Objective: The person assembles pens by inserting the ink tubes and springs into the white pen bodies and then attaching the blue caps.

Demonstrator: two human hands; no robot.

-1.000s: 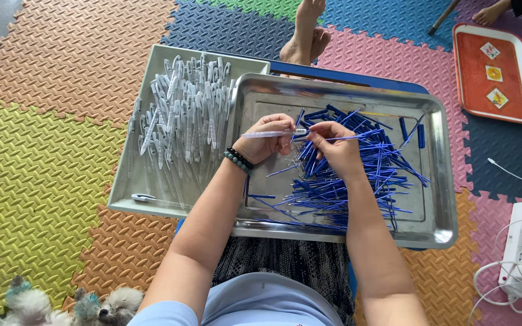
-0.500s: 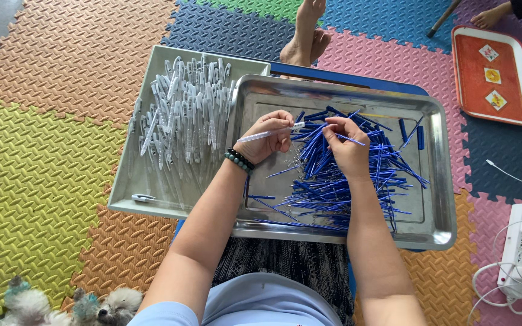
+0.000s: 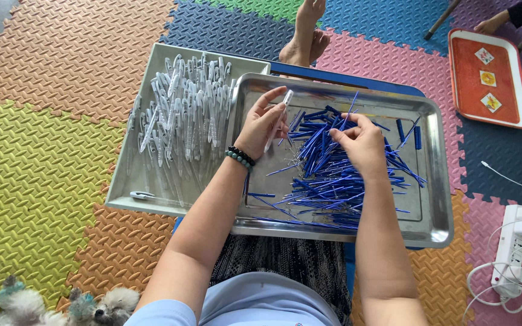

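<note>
My left hand (image 3: 260,124) holds a clear pen barrel (image 3: 280,118) upright over the left part of a shiny steel tray (image 3: 431,212). A beaded bracelet circles that wrist. My right hand (image 3: 362,143) rests on a heap of thin blue pen refills (image 3: 327,175) in the same tray, its fingers pinching among them. To the left, a second steel tray (image 3: 129,192) holds several clear pen barrels (image 3: 183,115) in a pile.
Both trays sit on a low blue table above my lap. Coloured foam mats cover the floor. Someone's bare feet (image 3: 302,33) lie beyond the trays. An orange tray (image 3: 467,72) with small cards is at upper right, a white power strip (image 3: 515,247) at right, a fluffy toy (image 3: 98,305) at lower left.
My left hand has tipped the clear barrel from lying across to pointing up. My right hand has dropped from beside it down onto the blue refills.
</note>
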